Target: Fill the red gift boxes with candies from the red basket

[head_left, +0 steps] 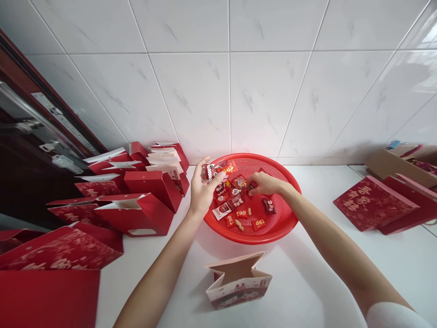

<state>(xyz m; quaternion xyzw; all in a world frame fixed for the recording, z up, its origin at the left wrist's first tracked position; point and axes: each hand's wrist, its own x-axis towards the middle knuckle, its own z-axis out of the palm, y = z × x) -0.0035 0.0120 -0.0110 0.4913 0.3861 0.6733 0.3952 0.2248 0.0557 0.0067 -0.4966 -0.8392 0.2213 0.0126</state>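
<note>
Currently, above the left rim of the round, perforated red plastic basket, the left hand has its thumb and fingers clamped on small, shiny wrapped sweets. Inside that basket, among scattered colourful packets, the right hand's fingertips touch a small dark-red packet — whether they grip it, I cannot tell. In front of the basket, an open red-and-white paper box stands on the white worktop — folded red paper boxes stand to its left.
</note>
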